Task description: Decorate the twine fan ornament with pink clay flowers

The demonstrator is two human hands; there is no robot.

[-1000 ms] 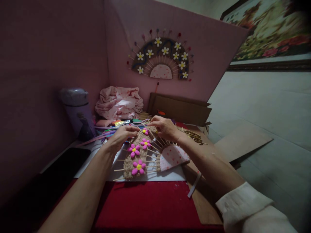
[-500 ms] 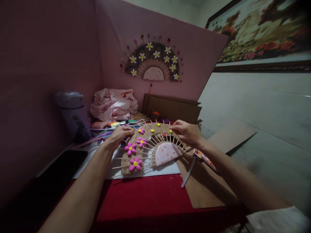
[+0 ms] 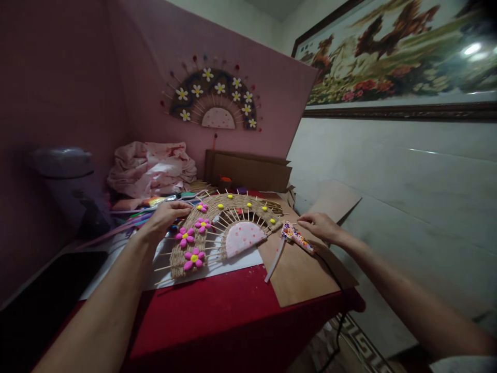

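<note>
A half-round woven twine fan [image 3: 212,204] with wooden sticks rests on the table, bearing pink clay flowers [image 3: 194,259] on its left part and loose yellow centres along the arch. A pink spotted half-disc [image 3: 243,238] fills its middle. At the upper left rim, my left hand [image 3: 169,215] is closed, pinching the stick tips. My right hand [image 3: 320,227] is at the fan's right end, fingers pressed together at a thin stick tip. Just below it lies a flower-patterned glue gun [image 3: 297,239] with a pale strip beside it.
Cardboard [image 3: 303,280] lies under the glue gun on the red cloth [image 3: 202,311]. Behind are bunched pink fabric [image 3: 151,168], upright cardboard [image 3: 248,171] and coloured craft materials. A tumbler [image 3: 73,191] and a black flat object [image 3: 50,280] are at left. A finished fan [image 3: 213,93] hangs behind.
My right hand has moved from the fan's upper right rim outward to its right end. My left hand stays at the upper left rim. The view has turned to the right.
</note>
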